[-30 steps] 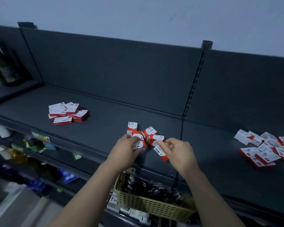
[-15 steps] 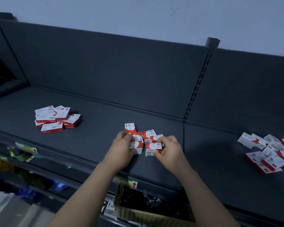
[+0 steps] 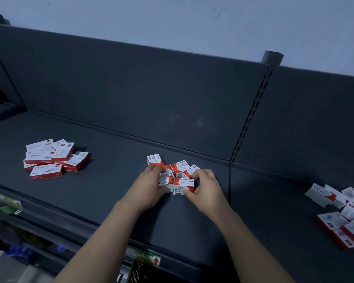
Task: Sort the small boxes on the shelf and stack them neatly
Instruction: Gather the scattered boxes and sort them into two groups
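Dark grey shelf (image 3: 102, 203) spans the view, its front lip carrying a label strip (image 3: 149, 257) with a red arrow, and a mesh basket (image 3: 138, 270) shows just below. Two bare forearms reach up from the bottom edge to a cluster (image 3: 180, 166) of small red-and-white boxes near the middle of the shelf. The right hand (image 3: 205, 193) pinches the front box (image 3: 183, 185), printed PAPER CLIPS, between thumb and curled fingers. Just beside it, the left hand (image 3: 149, 187) curls around the left box (image 3: 167, 181), thumb low and fingers over the top. The two boxes sit side by side, almost touching, with the others jumbled close behind and one far box (image 3: 154, 159) at the back left. Well apart to the left lies a loose pile (image 3: 51, 158) of flatter boxes; another heap (image 3: 343, 217), blurred, lies at the right edge. Behind rise the back panel (image 3: 151, 94), a slotted upright (image 3: 251, 113) and a pale wall (image 3: 172, 21).
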